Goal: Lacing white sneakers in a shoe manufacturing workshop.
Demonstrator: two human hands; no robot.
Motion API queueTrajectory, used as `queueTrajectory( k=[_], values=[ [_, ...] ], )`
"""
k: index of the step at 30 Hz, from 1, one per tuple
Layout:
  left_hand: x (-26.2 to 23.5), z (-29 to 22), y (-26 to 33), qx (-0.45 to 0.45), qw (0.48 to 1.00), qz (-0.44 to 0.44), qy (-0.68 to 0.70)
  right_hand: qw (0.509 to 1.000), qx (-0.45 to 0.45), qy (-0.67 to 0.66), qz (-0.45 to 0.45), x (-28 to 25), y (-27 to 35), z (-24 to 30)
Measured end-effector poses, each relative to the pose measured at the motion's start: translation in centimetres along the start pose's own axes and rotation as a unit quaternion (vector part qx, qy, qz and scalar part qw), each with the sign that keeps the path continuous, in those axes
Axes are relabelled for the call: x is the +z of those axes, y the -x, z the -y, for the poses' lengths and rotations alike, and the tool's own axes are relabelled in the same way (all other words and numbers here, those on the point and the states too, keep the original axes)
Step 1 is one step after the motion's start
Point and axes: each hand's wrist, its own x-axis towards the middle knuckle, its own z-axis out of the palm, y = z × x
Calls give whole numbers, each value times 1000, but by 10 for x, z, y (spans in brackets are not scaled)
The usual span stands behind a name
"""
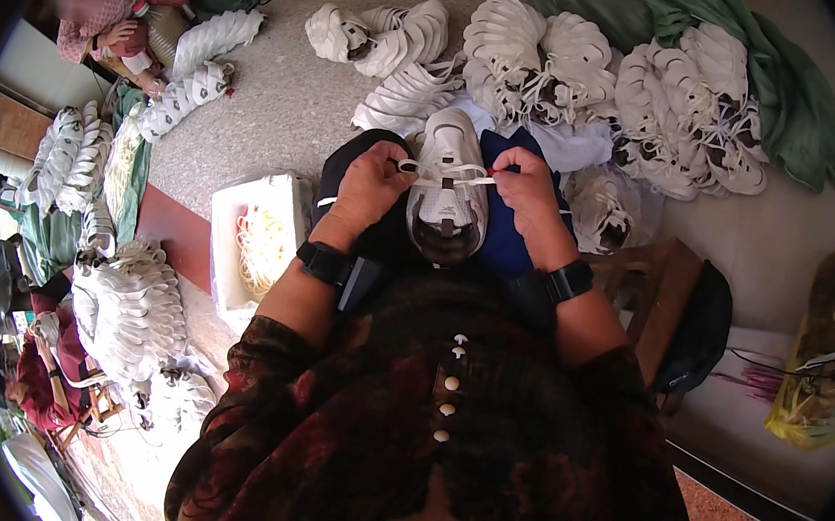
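White lace (475, 181) runs across a pale shoe (448, 200) resting on the person's lap (508, 234), the left hand (375, 181) pinching its left part, the right hand (523, 185) its right. Left sits a white box (225, 232) of cream strands (263, 251); far off, piled shoes (504, 43) lie.

Shoe (447, 205): underside hidden. Green cloth (793, 101): cut off.

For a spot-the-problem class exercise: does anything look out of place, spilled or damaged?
Nothing clearly stands out. The left hand and right hand hold laces on a white shoe; tangled cords lie inside the white box, and the piled shoes show no evident damage.
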Motion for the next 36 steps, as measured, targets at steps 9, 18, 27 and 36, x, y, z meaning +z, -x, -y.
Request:
queueTrajectory(
  k=[9, 18, 27, 36],
  values=[
    [-50, 44, 30, -56, 978, -47, 196, 988, -108, 71, -79, -111, 25, -20],
    [1, -19, 1, 197, 960, 46, -195, 819, -338, 454, 98, 11, 14, 0],
    [12, -25, 3, 213, 941, 118, -236, 757, -200, 613, 105, 32, 2, 14],
    [16, -12, 0, 183, 962, 4, -205, 788, -183, 581, 87, 24, 8, 7]
  ],
)
